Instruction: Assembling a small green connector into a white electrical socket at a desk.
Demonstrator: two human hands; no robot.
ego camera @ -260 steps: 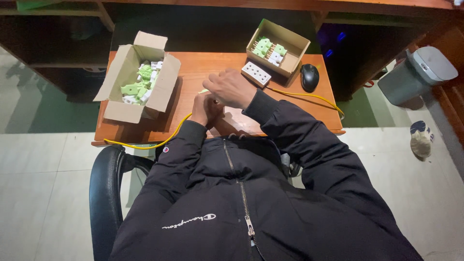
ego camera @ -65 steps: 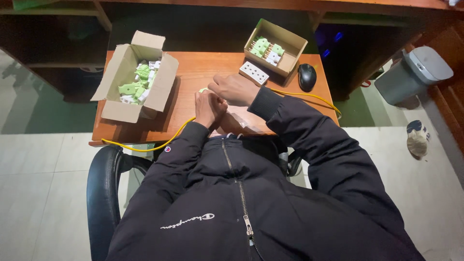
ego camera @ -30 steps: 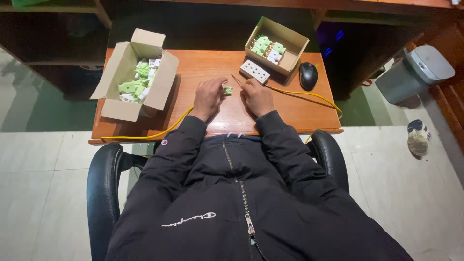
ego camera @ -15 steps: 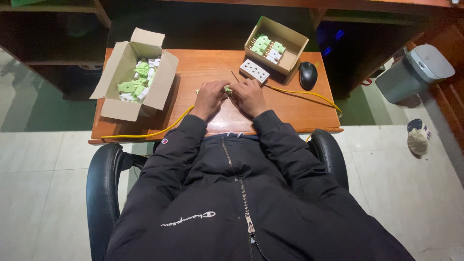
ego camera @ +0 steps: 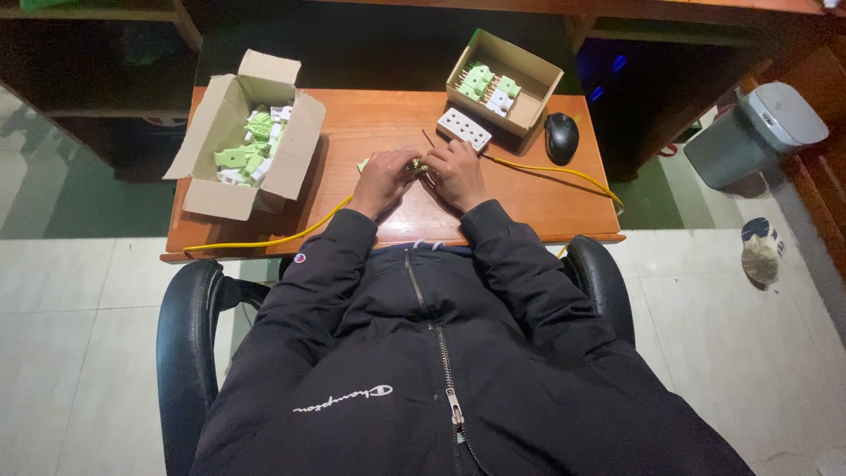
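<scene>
The left hand (ego camera: 383, 179) and the right hand (ego camera: 456, 171) meet just in front of the white power strip (ego camera: 464, 129), fingers curled together around a small green part (ego camera: 412, 166) pinched between them; how firmly each hand grips it cannot be told. A thin dark tool or wire (ego camera: 428, 141) pokes up between the hands toward the strip. Behind the strip sits a small cardboard box (ego camera: 529, 84) of green and white parts, with a black mouse (ego camera: 561, 137) to its right. Far left of the strip stands a larger open carton (ego camera: 220, 185) of similar parts. A yellow cable (ego camera: 291, 235) runs across the wooden desk (ego camera: 379, 115) past both hands.
</scene>
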